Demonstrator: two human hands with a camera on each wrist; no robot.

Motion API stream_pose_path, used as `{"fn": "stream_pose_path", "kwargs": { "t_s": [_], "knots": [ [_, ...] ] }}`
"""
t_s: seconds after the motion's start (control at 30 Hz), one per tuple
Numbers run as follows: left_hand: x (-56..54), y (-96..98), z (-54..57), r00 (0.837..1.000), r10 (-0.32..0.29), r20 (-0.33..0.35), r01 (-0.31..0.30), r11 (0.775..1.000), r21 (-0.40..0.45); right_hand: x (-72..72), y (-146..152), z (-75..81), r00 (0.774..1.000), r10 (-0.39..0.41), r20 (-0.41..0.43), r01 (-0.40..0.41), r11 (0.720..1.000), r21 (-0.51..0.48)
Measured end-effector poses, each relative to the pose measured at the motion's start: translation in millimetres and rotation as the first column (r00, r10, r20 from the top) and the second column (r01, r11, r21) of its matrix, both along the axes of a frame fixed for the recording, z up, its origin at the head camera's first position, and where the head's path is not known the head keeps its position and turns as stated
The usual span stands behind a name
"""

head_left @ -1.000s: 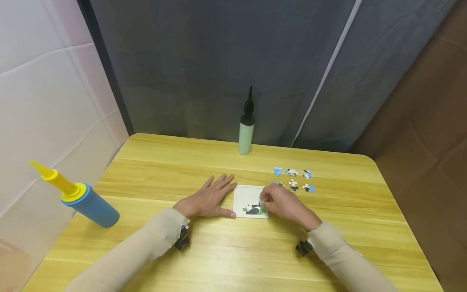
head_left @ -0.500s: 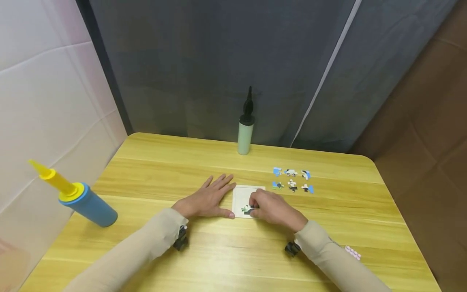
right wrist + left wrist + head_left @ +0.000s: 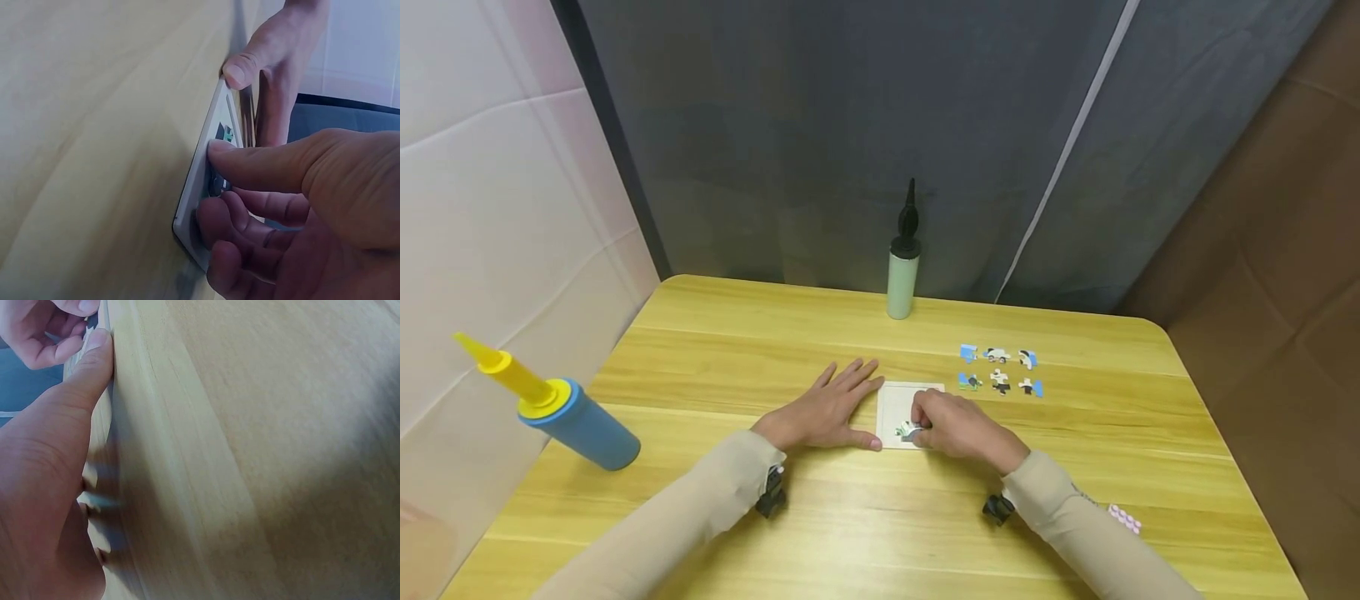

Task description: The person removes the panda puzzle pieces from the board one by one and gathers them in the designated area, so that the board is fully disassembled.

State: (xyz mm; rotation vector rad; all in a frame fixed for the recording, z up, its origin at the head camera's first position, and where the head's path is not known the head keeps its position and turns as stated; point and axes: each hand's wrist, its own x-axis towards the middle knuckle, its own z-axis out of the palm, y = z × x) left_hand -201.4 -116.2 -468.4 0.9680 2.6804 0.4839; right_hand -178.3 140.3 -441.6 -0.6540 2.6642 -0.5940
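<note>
A small white puzzle tray (image 3: 891,404) lies on the wooden table, with part of a panda picture in its lower half. My left hand (image 3: 823,412) lies with spread, straight fingers at the tray's left edge, the thumb touching its lower left corner. Over the tray's lower right part, my right hand (image 3: 966,425) pinches a dark and white puzzle piece (image 3: 217,183) between thumb and curled fingers. The fingers hide much of that piece and the picture around it. Green leaf print (image 3: 228,133) shows beyond the thumb in the right wrist view.
Several loose puzzle pieces (image 3: 999,381) lie in two rows right of the tray. A pale green balloon pump (image 3: 902,286) stands at the back edge, and a blue and yellow pump (image 3: 580,425) at the left. A pink studded block (image 3: 1124,518) lies beside the right sleeve.
My right hand has moved left from the tray's right edge to the panda picture and stayed there over the last half second. The left hand keeps its place.
</note>
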Motion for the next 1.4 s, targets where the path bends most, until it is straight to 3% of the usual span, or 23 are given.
{"fn": "stream_pose_path", "kwargs": {
  "t_s": [0.23,0.5,0.67,1.0,1.17,1.4],
  "knots": [
    [0.0,1.0,0.3,1.000,0.000,-0.002,0.000,1.000,-0.010,8.6,-2.0,-2.0,0.996,-0.028,-0.080,0.028,1.000,0.003],
    [0.7,0.8,1.7,1.000,-0.003,0.001,0.003,1.000,-0.016,17.2,0.4,-8.4,0.985,-0.035,-0.167,0.026,0.998,-0.059],
    [1.2,0.9,1.6,1.000,-0.003,0.005,0.003,1.000,-0.013,19.1,3.5,-5.3,0.987,-0.042,-0.156,0.028,0.995,-0.094],
    [0.4,0.8,1.0,1.000,-0.001,0.002,0.001,1.000,-0.015,18.0,17.4,13.7,0.989,-0.131,-0.072,0.119,0.982,-0.149],
    [0.6,1.0,0.9,1.000,-0.002,0.003,0.002,1.000,-0.021,15.7,30.9,21.5,0.984,-0.138,-0.114,0.121,0.982,-0.148],
    [0.4,1.6,1.0,1.000,-0.003,0.003,0.003,1.000,-0.019,12.9,59.8,20.8,0.975,-0.164,-0.148,0.141,0.978,-0.157]
  ]
}}
